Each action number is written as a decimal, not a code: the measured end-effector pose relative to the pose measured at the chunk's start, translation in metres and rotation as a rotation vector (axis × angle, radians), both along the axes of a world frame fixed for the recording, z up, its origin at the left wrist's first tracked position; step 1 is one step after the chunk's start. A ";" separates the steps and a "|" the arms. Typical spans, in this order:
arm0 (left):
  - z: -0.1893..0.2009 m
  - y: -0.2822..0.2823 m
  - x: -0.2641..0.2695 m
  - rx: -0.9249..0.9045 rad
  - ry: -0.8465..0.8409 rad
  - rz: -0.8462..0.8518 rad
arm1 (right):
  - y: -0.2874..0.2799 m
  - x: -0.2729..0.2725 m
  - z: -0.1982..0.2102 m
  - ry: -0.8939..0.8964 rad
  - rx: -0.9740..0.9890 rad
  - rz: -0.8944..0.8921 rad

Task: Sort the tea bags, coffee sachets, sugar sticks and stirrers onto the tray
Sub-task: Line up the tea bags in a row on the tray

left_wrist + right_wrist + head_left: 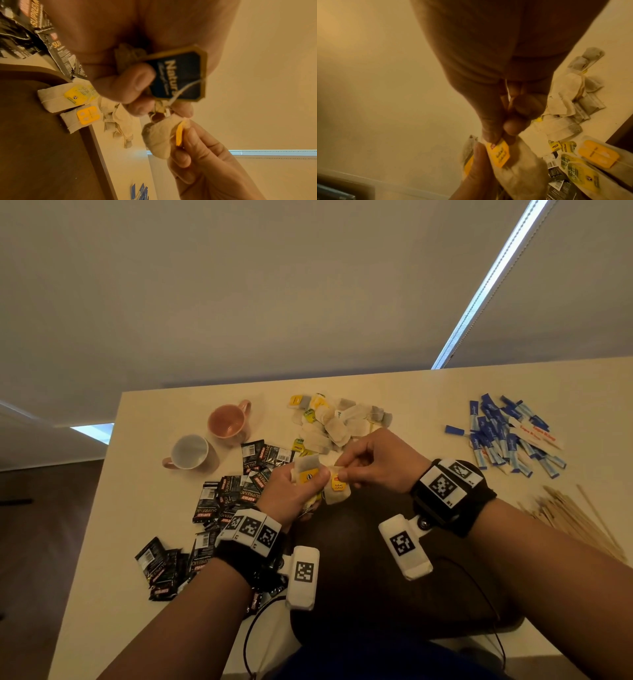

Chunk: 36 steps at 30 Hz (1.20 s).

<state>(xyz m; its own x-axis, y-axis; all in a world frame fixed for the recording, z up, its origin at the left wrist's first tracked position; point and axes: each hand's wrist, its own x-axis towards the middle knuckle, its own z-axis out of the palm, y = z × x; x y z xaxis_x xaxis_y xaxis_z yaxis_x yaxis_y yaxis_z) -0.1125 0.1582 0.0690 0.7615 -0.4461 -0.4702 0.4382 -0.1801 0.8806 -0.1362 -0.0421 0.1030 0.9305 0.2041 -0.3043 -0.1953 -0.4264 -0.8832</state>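
Head view shows one tea bag (337,491) hanging just over the far edge of the dark tray (359,542), in the gap between the two hands. It has a yellow tag (337,483) on it. The bag hangs down, so its long side points at the tray below it.

The right hand (376,462) pinches the top of this bag by the tag, with thumb and first finger squeezed tight on it. The left hand (294,491) is right beside it, touching the same bag with its thumb. The left hand's fingers are curled round a small bunch of other tea bags (130,56), and a dark blue tag (178,75) sticks out of that bunch. The strings look tangled together, so I think the hands are pulling one bag free.

Both hands are close, but the right hand has the loose bag, and the tray is straight under it.

Two tea bags (68,100) already lie on the tray's edge. More tea bags in a pile (339,419) wait on the table (428,392) just past the hands. The black coffee sachets (222,494) lie to the left, and the blue sugar sticks (507,436) and wooden stirrers (575,518) lie well off to the right.
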 end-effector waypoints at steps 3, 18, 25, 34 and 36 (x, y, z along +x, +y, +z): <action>-0.003 0.003 0.003 0.022 -0.016 0.026 | 0.001 0.004 -0.006 -0.060 -0.088 0.001; -0.033 0.021 0.015 0.078 0.060 0.173 | 0.028 0.034 -0.118 0.208 -0.455 -0.034; -0.042 0.019 0.015 0.099 0.095 0.159 | 0.036 0.038 -0.134 0.133 -0.561 -0.104; -0.042 0.014 0.016 0.072 0.147 0.134 | 0.029 0.027 -0.104 -0.097 -0.426 -0.227; -0.042 0.013 0.016 0.071 0.143 0.119 | 0.026 0.027 -0.078 -0.168 -0.272 -0.218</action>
<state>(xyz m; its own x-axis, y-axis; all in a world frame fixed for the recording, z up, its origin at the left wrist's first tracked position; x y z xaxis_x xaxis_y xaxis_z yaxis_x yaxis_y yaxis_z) -0.0966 0.1708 0.0266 0.7300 -0.3189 -0.6045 0.5800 -0.1787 0.7948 -0.1093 -0.0162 0.0248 0.9845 -0.0716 -0.1601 -0.1700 -0.6142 -0.7707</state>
